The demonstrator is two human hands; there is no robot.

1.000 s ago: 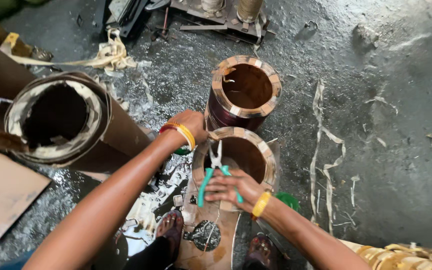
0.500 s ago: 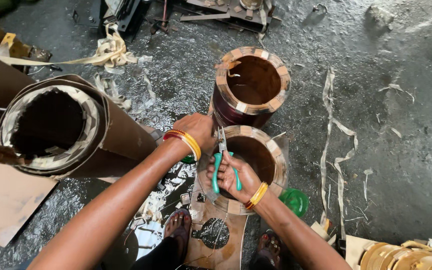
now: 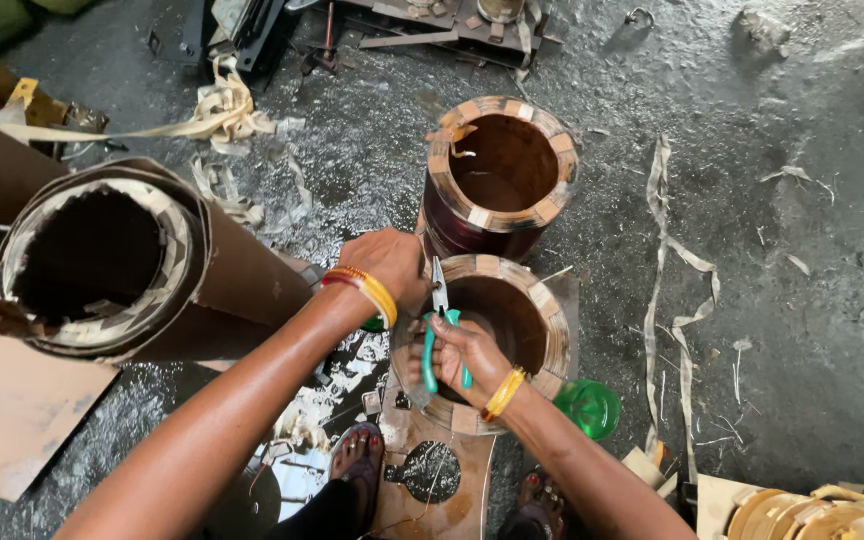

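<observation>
A hollow brown coil cylinder [image 3: 542,345] stands upright on the floor right below me. My right hand [image 3: 462,350] grips green-handled pliers [image 3: 439,330], whose jaws point at the cylinder's near-left rim. My left hand [image 3: 387,265] rests closed on that same rim, beside the plier jaws; what it pinches is hidden. A second, similar cylinder [image 3: 497,175] stands just behind the first, touching it or nearly so.
A large brown paper-wrapped tube [image 3: 102,265] lies on its side at left. A green round lid [image 3: 587,408] sits by the near cylinder. My sandalled feet [image 3: 357,460] rest on a cardboard sheet. Paper strips [image 3: 677,300] and scraps litter the grey floor; metal parts lie at the top.
The view has drifted so the cylinders sit lower right. My hands stay at the near cylinder's rim, the pliers shifted slightly along it.
</observation>
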